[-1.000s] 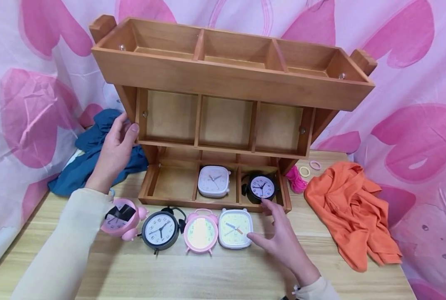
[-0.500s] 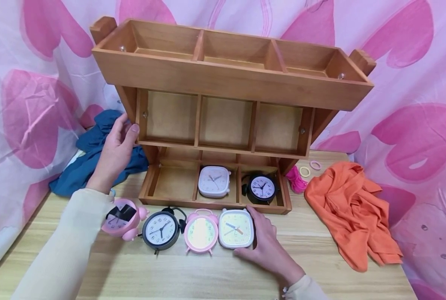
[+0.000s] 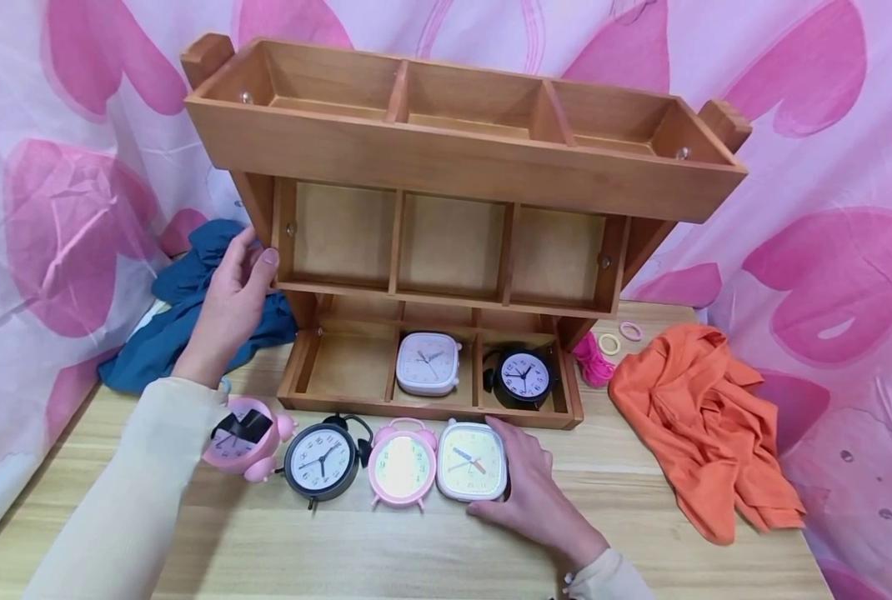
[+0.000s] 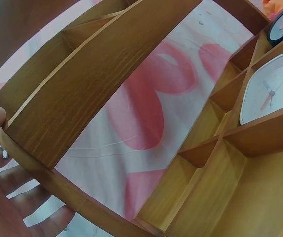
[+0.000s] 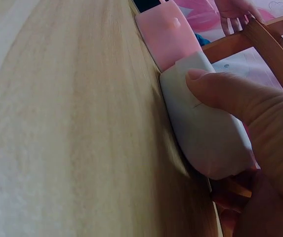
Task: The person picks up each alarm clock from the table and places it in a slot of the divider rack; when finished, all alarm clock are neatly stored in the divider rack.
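My right hand grips a white square alarm clock at the right end of a row on the table. In the right wrist view the thumb lies on its lower side and the fingers are partly hidden behind it. Left of that clock are a pink twin-bell alarm clock, a black one and a pink one lying tilted. My left hand holds the left side of the wooden shelf, thumb at the tray corner and fingers behind the side board.
The bottom tray holds another white alarm clock in its middle compartment and a black one in the right. Blue cloth lies left, orange cloth right. Pink cord and small rings sit beside the shelf.
My right hand has moved from near the bottom tray's black clock down and left onto the white square alarm clock, and grips it. The left hand stays on the shelf.
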Motion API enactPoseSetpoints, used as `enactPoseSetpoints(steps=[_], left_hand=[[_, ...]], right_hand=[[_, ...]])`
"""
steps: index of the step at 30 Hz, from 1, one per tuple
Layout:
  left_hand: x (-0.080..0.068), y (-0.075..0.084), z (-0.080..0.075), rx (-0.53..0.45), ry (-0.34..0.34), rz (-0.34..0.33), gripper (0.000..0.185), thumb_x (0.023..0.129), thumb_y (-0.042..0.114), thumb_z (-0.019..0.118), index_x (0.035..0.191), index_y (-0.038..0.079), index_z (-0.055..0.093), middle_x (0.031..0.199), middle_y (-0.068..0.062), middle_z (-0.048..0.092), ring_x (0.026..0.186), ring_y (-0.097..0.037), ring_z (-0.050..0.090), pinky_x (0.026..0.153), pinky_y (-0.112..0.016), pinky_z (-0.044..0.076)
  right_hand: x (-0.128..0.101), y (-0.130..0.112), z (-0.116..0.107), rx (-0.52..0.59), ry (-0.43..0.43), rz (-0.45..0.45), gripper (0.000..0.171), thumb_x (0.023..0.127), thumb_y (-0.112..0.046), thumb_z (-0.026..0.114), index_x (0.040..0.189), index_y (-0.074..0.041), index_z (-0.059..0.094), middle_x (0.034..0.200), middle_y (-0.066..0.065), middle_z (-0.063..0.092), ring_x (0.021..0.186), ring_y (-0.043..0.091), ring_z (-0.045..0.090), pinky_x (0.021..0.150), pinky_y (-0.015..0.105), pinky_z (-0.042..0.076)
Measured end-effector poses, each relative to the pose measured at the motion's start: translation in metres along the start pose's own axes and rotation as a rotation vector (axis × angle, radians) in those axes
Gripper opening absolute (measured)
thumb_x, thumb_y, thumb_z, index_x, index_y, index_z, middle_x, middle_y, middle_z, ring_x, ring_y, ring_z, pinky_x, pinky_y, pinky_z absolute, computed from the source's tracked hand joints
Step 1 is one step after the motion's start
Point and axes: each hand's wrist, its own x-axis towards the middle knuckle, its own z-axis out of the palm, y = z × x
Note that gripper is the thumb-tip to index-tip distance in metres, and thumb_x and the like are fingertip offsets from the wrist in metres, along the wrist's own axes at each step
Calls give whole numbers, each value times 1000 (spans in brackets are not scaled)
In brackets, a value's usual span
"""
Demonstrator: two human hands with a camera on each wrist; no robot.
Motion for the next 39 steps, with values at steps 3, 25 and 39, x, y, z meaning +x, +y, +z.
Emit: enactPoseSetpoints(steps=[3,25,39], left_hand=[[-1,-1,0,4,0,-3,62,101,57,37,157,38,16,163,-1,27,147,-29,31,111,-55,38],[2,-2,0,-10,-2,13,61,102,55,38,157,36,18,162,-4,29,145,-31,34,110,-55,39],[1,-2,0,-4,5,6,61,101,56,38,156,38,18,161,-4,30,145,-31,33,110,-55,39]], right_hand=[[0,1,1,14,7,-6,115,57,-40,94,153,-22,32,152,0,41,136,20,37,99,36,29],[-12,-15,-21,74,160,-61,114,51,-34,98,147,-19,39,145,-2,48,131,17,44,102,32,29],[53,-51,-32,125,103,-134,108,57,-35,95,147,-18,38,141,-1,51,130,20,47,110,52,33]])
